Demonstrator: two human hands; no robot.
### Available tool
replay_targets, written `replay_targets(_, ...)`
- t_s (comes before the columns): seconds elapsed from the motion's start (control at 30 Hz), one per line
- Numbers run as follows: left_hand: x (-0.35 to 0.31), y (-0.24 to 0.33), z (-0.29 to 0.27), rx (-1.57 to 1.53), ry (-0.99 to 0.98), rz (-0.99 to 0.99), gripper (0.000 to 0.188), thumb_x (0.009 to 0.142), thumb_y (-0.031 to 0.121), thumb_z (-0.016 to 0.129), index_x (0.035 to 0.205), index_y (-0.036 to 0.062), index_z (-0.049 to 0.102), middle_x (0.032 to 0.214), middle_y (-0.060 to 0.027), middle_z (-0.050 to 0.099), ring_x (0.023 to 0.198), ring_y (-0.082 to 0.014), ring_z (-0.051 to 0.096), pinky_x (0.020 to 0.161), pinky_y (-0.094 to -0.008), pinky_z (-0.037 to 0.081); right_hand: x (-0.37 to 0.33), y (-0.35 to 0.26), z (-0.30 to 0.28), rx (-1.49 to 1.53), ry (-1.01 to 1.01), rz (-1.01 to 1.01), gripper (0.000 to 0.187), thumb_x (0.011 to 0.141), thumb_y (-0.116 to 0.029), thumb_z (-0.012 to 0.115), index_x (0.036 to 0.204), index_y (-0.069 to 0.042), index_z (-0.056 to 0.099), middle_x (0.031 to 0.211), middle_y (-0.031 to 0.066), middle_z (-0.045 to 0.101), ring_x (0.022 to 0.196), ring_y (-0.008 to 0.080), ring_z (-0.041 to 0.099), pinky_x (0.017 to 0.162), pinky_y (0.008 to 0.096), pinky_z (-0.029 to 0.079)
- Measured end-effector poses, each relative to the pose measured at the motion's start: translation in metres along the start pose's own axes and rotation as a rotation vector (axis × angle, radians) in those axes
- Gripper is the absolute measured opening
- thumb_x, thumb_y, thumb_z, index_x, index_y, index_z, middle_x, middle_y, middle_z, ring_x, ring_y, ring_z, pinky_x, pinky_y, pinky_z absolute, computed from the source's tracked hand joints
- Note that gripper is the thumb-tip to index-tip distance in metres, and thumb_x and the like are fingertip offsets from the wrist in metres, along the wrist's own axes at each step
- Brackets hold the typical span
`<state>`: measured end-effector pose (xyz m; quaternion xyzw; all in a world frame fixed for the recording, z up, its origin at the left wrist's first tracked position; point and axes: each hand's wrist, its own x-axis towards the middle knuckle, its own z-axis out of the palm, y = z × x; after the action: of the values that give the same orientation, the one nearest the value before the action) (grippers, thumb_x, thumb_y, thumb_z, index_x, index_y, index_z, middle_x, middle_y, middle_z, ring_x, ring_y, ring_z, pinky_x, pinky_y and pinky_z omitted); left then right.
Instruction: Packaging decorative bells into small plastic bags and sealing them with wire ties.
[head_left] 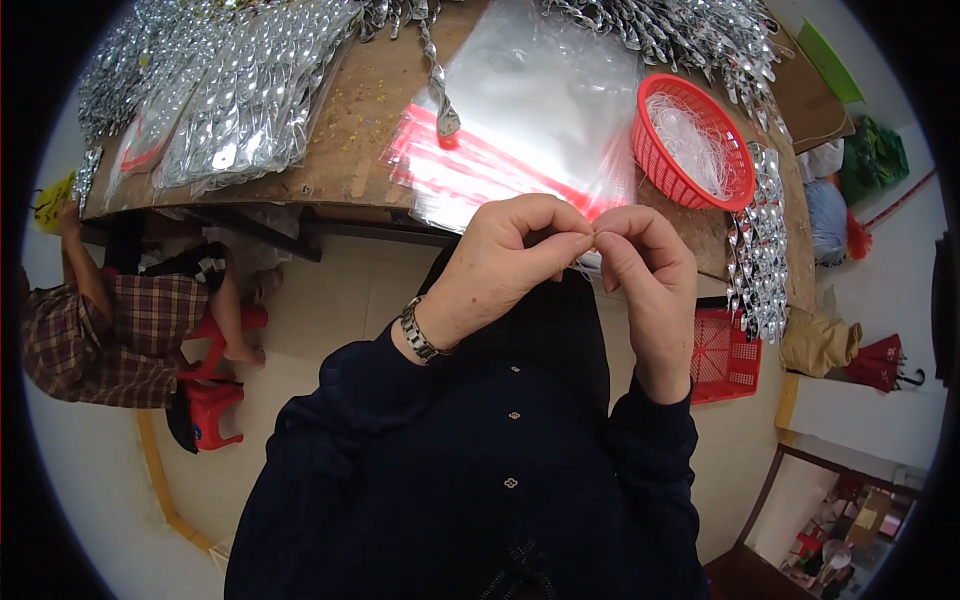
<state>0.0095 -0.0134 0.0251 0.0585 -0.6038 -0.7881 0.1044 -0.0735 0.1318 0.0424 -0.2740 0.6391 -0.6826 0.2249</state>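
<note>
My left hand (500,258) and my right hand (652,275) meet just in front of the table's near edge, each with thumb and forefinger pinched and the fingertips touching. What sits between the tips is tiny; a thin pale strand seems to show just beneath them, mostly hidden by the fingers. Behind my hands lies a stack of clear plastic bags (545,95) with red strips along their near edges. A silver twisted ornament (436,85) rests on the stack's left side. To the right stands a red basket (664,168) filled with clear thin strings (690,140).
Bagged silver twisted ornaments (245,100) cover the table's left; more silver ornaments (670,30) lie at the back right. A silver strip bundle (760,245) hangs over the right edge, above a red crate (722,360). At left, a person in a plaid shirt (110,335) sits by red stools (213,410).
</note>
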Motion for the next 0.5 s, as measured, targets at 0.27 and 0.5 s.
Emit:
replay_targets(0.27, -0.0003, -0.0004, -0.0001, 0.019, -0.013, -0.005, 0.010, 0.089, 0.009, 0.062, 0.092, 0.0014, 0.066, 0.077, 0.0012, 0.061, 0.066, -0.0040, 0.053, 0.059, -0.0178, 0.043, -0.0004, 0.0026, 0.0004, 0.015, 0.015, -0.014, 0.006, 0.090, -0.006, 0.059, 0.093, -0.001, 0.061, 0.081, -0.0013, 0.058, 0.064, 0.0034, 0.048, 0.056, 0.0172, 0.038)
replay_targets(0.5, -0.0005, -0.0015, 0.0008, 0.036, -0.045, -0.006, 0.010, 0.089, 0.010, 0.062, 0.093, 0.0012, 0.065, 0.078, 0.0015, 0.061, 0.067, -0.0041, 0.054, 0.059, -0.0178, 0.043, -0.0009, 0.0018, 0.0014, -0.001, 0.038, -0.014, 0.006, 0.091, -0.008, 0.056, 0.093, -0.002, 0.059, 0.079, -0.0019, 0.054, 0.063, 0.0038, 0.043, 0.057, 0.0177, 0.034)
